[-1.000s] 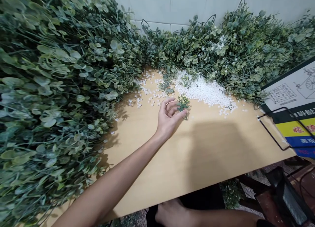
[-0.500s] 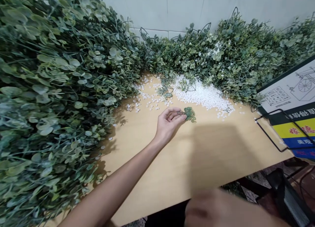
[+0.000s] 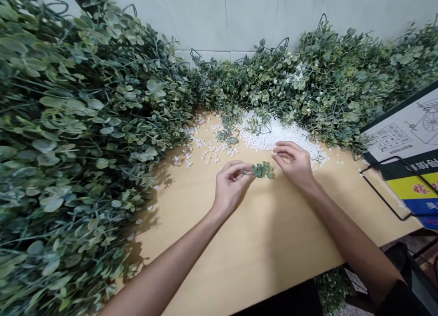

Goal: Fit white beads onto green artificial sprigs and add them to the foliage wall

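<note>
Between thumb and fingers, my left hand (image 3: pixel 230 186) pinches the stem end of a small artificial leaf sprig (image 3: pixel 264 170). The sprig's green leaves point right, just above the wooden table. My right hand (image 3: pixel 296 165) is beside the leaf tips, its thumb and fingertips close together in a pinch. What those fingertips hold, if anything, is too small to make out. Behind both hands lies a heap of small white plastic pieces (image 3: pixel 265 135), with more of them scattered to the left.
Artificial foliage (image 3: pixel 78 138) is piled high on the left, and more foliage (image 3: pixel 342 78) lines the wall at the back. At the right stands a printed board (image 3: pixel 393 138) beside a black wire frame (image 3: pixel 381 192). The table's front edge (image 3: pixel 284 286) is near me.
My right hand has come up from the blurred lower edge to beside the sprig. My left hand still holds the sprig, slightly lower in view. The view has shifted a little.
</note>
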A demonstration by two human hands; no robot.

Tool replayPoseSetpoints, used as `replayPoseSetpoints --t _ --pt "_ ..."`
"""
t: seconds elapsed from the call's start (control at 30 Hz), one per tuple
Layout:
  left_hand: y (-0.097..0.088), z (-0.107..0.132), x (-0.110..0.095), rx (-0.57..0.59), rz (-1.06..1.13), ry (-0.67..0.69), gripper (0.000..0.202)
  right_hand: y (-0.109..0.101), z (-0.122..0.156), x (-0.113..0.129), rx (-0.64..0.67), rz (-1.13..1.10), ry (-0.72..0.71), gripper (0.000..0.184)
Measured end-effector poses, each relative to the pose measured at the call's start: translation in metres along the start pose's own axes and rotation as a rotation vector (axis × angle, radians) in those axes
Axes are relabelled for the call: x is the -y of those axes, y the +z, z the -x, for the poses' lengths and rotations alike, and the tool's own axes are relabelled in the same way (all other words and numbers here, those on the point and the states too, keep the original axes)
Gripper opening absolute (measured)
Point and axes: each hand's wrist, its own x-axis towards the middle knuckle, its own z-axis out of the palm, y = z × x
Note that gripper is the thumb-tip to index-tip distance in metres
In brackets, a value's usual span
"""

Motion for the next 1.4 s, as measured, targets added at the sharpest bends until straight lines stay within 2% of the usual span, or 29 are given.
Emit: replayPoseSetpoints --t 0.2,0.4,0.57,0.67,0.8,0.87,1.0,1.13,1.2,1.23,1.27,1.33,1.4 --pt "0.000 -0.001 0.003 -0.044 0.148 -0.062 0.019 -0.005 0.007 0.003 -0.097 -0.259 0.185 0.017" --pt "0.001 -0.002 -0.002 -0.054 0.161 -0.089 0.018 0.001 0.009 0.014 0.006 -0.415 0.312 0.026" --pt "0.000 -0.001 -0.005 -0.039 0.163 -0.142 0.013 -0.001 0.009 0.022 0.012 -0.424 0.311 0.030" --pt "-0.001 0.000 -0.005 0.008 0.072 -0.078 0.009 -0.002 0.008 0.024 0.065 -0.458 0.373 0.031" --pt "0.000 0.002 -0.008 0.070 -0.057 -0.014 0.001 -0.001 0.010 0.018 0.114 -0.608 0.443 0.032" --pt "0.003 0.003 -0.011 0.081 -0.062 0.002 0.008 0.000 0.011 0.014 0.108 -0.679 0.459 0.032" --pt "0.006 0.005 -0.012 0.016 -0.069 0.029 0.014 0.001 0.011 0.014 0.096 -0.734 0.495 0.031" --pt "0.002 0.001 -0.003 -0.138 0.013 0.002 0.015 -0.012 0.006 0.020 0.091 -0.811 0.478 0.027" --pt "0.001 -0.001 0.000 -0.200 0.122 -0.018 0.018 -0.025 0.005 0.025 0.233 -0.877 0.457 0.024" --pt "0.001 -0.003 0.000 -0.219 0.167 -0.029 0.019 -0.031 0.005 0.027 0.371 -0.905 0.454 0.025" --pt "0.001 -0.004 -0.001 -0.232 0.206 -0.041 0.022 -0.038 0.006 0.029 0.561 -0.928 0.470 0.028" --pt "0.002 -0.005 -0.004 -0.246 0.281 -0.067 0.028 -0.048 0.010 0.033 1.087 -0.943 0.578 0.031" --pt "0.003 -0.006 -0.008 -0.247 0.366 -0.087 0.035 -0.052 0.015 0.035 1.618 -0.864 0.751 0.032"
